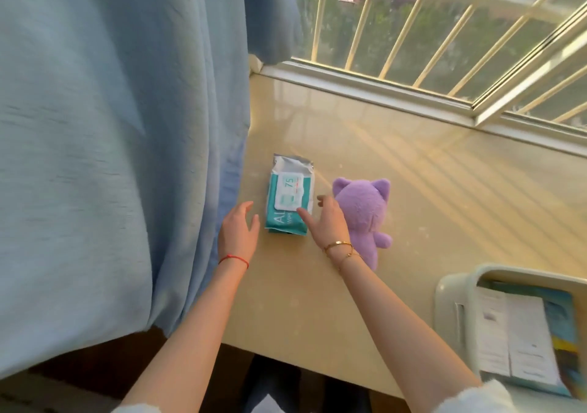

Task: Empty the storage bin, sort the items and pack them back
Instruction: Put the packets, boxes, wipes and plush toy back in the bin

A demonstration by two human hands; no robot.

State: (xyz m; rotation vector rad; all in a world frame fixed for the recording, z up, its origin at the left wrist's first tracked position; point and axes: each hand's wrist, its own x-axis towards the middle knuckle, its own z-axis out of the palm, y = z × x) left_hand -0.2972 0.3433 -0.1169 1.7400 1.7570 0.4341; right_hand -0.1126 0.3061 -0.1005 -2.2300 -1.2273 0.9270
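Note:
A teal and white pack of wet wipes [290, 195] lies flat on the beige sill [428, 196]. A purple plush cat [365, 214] lies face down just right of it. My left hand [238, 233] hovers open to the left of the pack, fingers apart, not touching it. My right hand [327, 222] is spread over the pack's lower right corner, a fingertip on the pack, and holds nothing. The pale green storage bin [451, 292] stands at the lower right with papers and a colourful flat item inside.
A blue curtain [111, 142] hangs along the left and reaches the sill's edge. A window with cream bars [413, 31] runs along the back. The sill's front edge is near my body; dark floor shows below.

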